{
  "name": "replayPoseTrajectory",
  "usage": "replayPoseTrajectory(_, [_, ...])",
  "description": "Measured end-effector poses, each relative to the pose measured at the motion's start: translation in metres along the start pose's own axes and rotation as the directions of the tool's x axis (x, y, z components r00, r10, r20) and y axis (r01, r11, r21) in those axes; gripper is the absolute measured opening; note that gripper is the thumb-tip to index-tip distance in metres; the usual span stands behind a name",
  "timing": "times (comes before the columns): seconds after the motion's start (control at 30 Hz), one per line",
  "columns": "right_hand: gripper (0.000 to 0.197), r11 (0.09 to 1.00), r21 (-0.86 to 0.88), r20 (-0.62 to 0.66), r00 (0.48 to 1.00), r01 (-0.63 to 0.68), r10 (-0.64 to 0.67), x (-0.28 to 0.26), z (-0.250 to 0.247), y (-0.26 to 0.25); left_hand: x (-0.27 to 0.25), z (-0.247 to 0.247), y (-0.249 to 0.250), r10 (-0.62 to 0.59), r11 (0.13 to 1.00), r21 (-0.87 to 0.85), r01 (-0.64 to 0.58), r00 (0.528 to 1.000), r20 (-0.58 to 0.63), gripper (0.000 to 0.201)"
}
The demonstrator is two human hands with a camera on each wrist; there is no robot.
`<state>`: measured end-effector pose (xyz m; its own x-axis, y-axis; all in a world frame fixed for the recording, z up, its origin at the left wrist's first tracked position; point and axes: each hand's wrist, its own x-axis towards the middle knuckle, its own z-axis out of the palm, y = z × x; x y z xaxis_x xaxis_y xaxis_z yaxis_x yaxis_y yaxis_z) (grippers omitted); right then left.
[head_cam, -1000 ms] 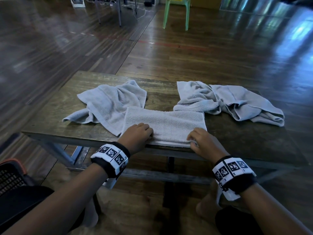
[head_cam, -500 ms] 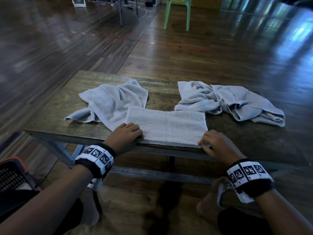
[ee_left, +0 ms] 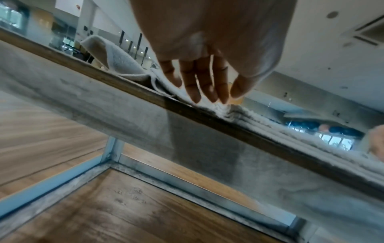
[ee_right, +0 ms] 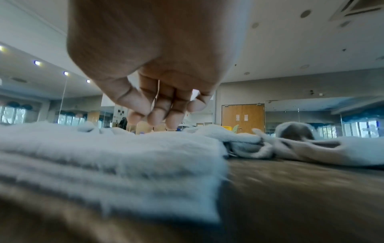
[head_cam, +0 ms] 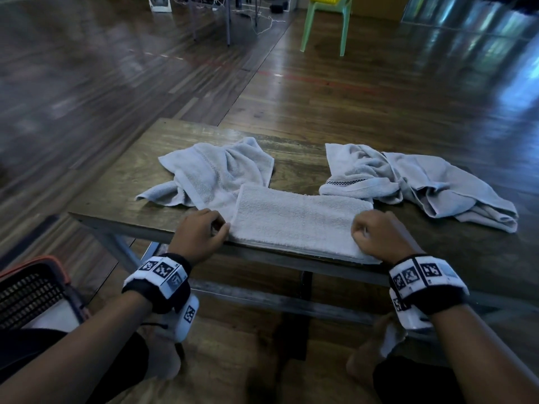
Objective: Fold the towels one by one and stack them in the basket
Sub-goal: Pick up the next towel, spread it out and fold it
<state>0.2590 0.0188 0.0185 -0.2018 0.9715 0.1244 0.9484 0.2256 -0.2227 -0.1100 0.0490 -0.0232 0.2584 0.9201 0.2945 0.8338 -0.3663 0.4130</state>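
Large hall, glossy wood floor, a green plastic chair (head_cam: pixel 326 21) far back. Nearer, a low wooden worktop (head_cam: pixel 122 202) carrying three pale towels. Folded towel (head_cam: pixel 297 220) flat along the near edge, several layers thick, its front edge level with or slightly past the worktop lip. Crumpled towel (head_cam: pixel 215 173) behind left, its corner tucked under or against the folded one; another crumpled towel (head_cam: pixel 423 182) behind right, just touching the far right corner. Black mesh basket (head_cam: pixel 29 293) with an orange rim down on the left, beside the knee, something white inside.

Left hand (head_cam: pixel 201 231) at the left end of the folded towel, fingers (ee_left: pixel 193 88) bent down onto the layered edge, thumb alongside; touching rather than clamping, by the look. Right hand (head_cam: pixel 376 234) at the right end, fingers (ee_right: pixel 158 115) curled, tips just above or brushing the pile; true pinch or not, cannot tell.

Likely stage: squaring the ends ahead of another fold or a lift toward the basket.

Risks from here: layers sliding apart if only the top ply gets caught; the near edge slumping off the lip under a downward drag; the left crumpled towel dragged along, given the overlap at that corner.
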Motion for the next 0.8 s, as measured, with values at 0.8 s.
replayPoseTrajectory(0.8, [0.040,0.999,-0.039,0.311,0.950,-0.022,0.033,0.157,0.051,-0.143,0.010,-0.005,0.029,-0.386,0.857,-0.194,0.477,0.844,0.372,0.030])
